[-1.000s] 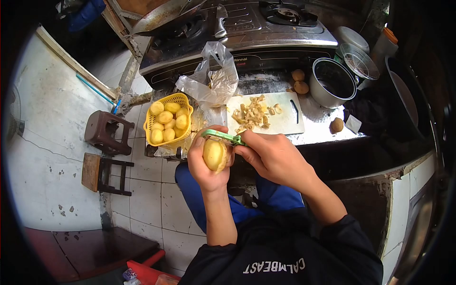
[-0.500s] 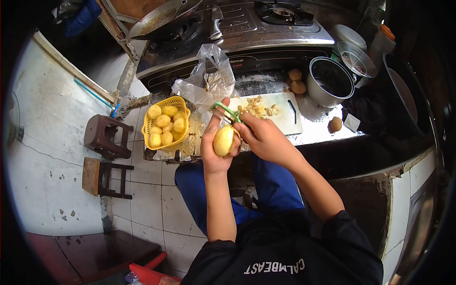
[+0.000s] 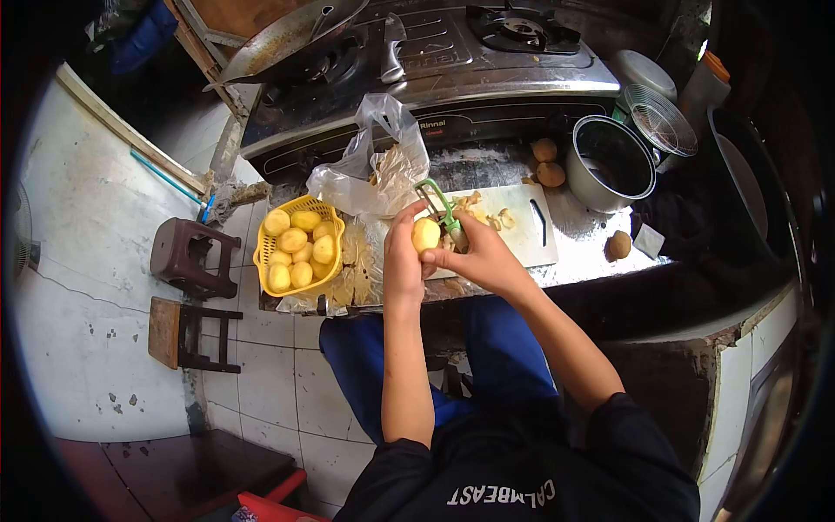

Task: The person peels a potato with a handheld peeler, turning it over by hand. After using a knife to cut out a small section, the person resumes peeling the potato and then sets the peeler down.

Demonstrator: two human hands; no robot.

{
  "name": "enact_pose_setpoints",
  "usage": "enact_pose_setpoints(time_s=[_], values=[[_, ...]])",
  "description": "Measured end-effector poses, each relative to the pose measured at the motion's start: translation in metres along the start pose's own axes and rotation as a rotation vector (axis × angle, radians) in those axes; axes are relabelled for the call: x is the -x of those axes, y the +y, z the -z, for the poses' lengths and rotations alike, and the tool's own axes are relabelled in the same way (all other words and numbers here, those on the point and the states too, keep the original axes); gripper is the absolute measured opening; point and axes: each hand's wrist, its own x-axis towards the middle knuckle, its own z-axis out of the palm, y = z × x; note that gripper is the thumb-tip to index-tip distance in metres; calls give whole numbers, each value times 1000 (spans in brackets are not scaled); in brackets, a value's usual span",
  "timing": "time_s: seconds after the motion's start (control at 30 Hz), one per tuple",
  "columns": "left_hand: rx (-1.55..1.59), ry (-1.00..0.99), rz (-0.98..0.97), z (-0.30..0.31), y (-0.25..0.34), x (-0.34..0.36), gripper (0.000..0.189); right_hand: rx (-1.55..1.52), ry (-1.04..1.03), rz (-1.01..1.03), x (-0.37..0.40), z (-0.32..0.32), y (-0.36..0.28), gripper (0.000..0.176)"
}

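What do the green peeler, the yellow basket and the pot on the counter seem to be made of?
Green peeler: probably plastic, judging by its bright, even colour; its finish is hard to tell at this size.
Yellow basket: likely moulded plastic, with regular openings in its walls.
Pot: looks like metal, perhaps aluminium, pale grey outside with a bright rim; inside, shadow hides the finish.

I see a pale wall [image 3: 104,235] on my left, its surface chipped and marked by a thin crack. Near it, a brown stool [image 3: 172,259] and a wooden stool [image 3: 163,334] are on the white-tiled floor [image 3: 270,374]. At the lower left I make out a dark, glossy table [image 3: 174,470]. Strong light whitens part of the counter [image 3: 574,248] ahead of me; a stove [image 3: 504,83] stands behind, and the right side sinks into shadow.
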Motion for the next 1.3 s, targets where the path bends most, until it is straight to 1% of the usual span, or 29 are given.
enact_pose_setpoints(time_s=[0.1, 0.13, 0.17, 0.23, 0.27, 0.3, 0.37, 0.43, 0.5, 0.53, 0.57, 0.6, 0.67, 0.7, 0.77, 0.8, 0.83, 0.9, 0.93, 1.0, 1.13, 1.2, 1.23, 1.3], values=[[19, 23, -33, -12, 2, 7, 43, 39, 14, 43, 2, 2, -11, 56], [-77, -54, 13, -11, 8, 14, 45, 89, 12, 26, 2, 7, -23, 57], [-77, -53, 13, -11, 10, 20, 45, 89, 11, 26, 2, 8, -23, 57], [16, 49, 123, -12, 12, 27, 44, 247, -21, 236, 2, 9, -27, 57], [-31, 121, 62, -17, 11, 29, 44, 173, -14, 284, 6, 5, -32, 54], [-27, 125, 62, -14, 10, 30, 44, 174, -19, 283, 8, 5, -36, 54], [153, 68, 147, -9, 12, 33, 43, 168, -31, 353, 8, 6, -42, 51], [162, 58, 156, -9, 10, 35, 42, 162, -67, 380, 8, 12, -45, 48], [277, 72, 111, -7, 0, 38, 40, -102, -302, -78, 13, 19, -53, 36], [321, 16, 97, -13, 6, 41, 38, -223, -352, -214, 17, 27, -76, 20], [324, 10, 96, -14, 5, 40, 38, -218, -349, -212, 19, 28, -75, 20], [316, 61, 97, -18, 7, 41, 38, -71, -253, -52, 21, 27, -72, 19], [278, 192, 120, -25, 15, 48, 41, 187, -85, 259, 27, 23, -68, 25], [280, 195, 116, -27, 19, 50, 41, 187, -90, 262, 32, 22, -70, 25], [201, 242, 66, -28, 23, 53, 45, 534, -140, 335, 43, 25, -78, 21], [250, 87, 62, -24, 26, 52, 45, 667, -144, 383, 45, 25, -86, 20], [252, 84, 61, -26, 26, 53, 45, 670, -143, 385, 46, 23, -86, 20], [272, 241, 73, -35, 29, 57, 44, 754, -145, 439, 48, 21, -85, 22], [272, 241, 71, -34, 28, 57, 44, 754, -145, 441, 49, 21, -87, 22], [301, 170, 31, -30, 25, 58, 44, 769, -159, 449, 51, 20, -91, 23], [317, 152, 76, -29, 30, 61, 44, 773, -165, 424, 52, 20, -88, 23], [342, 82, 57, -29, 32, 64, 42, 772, -130, 479, 52, 18, -86, 30], [344, 84, 59, -30, 33, 65, 42, 772, -132, 477, 53, 18, -86, 30], [336, 183, 73, -34, 36, 66, 38, 777, -147, 466, 52, 20, -87, 30]])
